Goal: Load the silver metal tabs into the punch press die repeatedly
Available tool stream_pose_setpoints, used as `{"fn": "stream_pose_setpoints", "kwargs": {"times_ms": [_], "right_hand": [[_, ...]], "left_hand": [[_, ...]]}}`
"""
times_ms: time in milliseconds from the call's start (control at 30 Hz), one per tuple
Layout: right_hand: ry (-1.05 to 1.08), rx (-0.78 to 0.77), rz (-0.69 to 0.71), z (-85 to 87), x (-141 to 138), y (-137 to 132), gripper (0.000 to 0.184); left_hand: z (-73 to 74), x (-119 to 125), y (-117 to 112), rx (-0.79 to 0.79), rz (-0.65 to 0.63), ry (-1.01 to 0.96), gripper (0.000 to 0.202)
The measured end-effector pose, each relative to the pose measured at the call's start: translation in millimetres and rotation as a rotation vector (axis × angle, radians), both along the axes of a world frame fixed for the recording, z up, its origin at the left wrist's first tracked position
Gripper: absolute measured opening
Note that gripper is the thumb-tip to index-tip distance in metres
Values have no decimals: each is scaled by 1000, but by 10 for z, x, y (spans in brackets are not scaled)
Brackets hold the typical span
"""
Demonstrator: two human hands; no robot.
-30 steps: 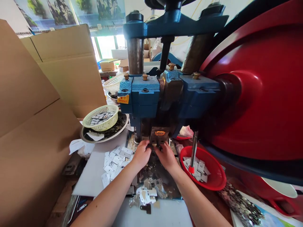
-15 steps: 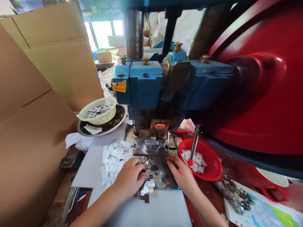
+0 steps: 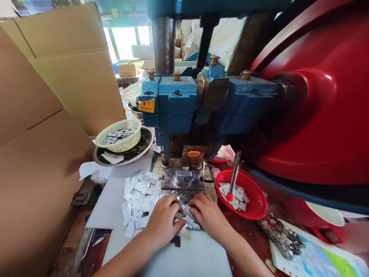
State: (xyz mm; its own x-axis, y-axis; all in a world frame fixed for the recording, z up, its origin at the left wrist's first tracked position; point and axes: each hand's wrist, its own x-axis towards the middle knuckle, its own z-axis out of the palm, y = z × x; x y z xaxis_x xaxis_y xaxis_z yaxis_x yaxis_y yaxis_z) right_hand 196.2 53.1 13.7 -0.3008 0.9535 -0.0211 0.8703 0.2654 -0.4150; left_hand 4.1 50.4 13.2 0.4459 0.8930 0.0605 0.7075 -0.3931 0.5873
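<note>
My left hand (image 3: 165, 217) and my right hand (image 3: 210, 215) rest at the front of a blue press (image 3: 177, 102). Between them lie small metal discs (image 3: 178, 194) and several flat pale scraps (image 3: 191, 222). The left hand has its thumb apart from its curved fingers, with no held thing visible. Fingers apart, the right hand reaches over the right side of the scraps; its fingertips are partly hidden. Behind the hands, a flat metal plate (image 3: 183, 173) sits on the steel die (image 3: 170, 181). Left of my left hand is a pile of flat white metal plates (image 3: 140, 196).
On the right stands a red bowl (image 3: 263, 209) of plates, with a red-tipped metal lever (image 3: 235, 175) slanting over it. A large red flywheel (image 3: 325, 127) hangs above. A pale basket (image 3: 127, 145) sits in a steel basin (image 3: 148, 144). Cardboard (image 3: 43, 184) walls off the left.
My right hand has moved left and toward me, onto the scraps. My left hand has shifted slightly right and closer to it. The scraps between them are pushed together.
</note>
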Motion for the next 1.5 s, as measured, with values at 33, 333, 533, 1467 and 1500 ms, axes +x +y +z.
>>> {"fn": "stream_pose_setpoints", "kwargs": {"times_ms": [33,333,533,1467,1500], "right_hand": [[5,-2,-13,-5,-8,0,16],[39,22,7,-21,-6,-90,15],[65,25,-67,-52,-56,-100,9],[-2,375,-187,-370,379,618,56],[25,390,-184,-380,365,563,56]], "left_hand": [[-10,-4,-3,8,6,-8,18],[-15,-12,-14,55,9,-22,10],[-12,-29,-3,83,-8,-48,11],[-19,-31,6,-20,-26,-90,10],[-16,-29,8,-17,-32,-90,10]]}}
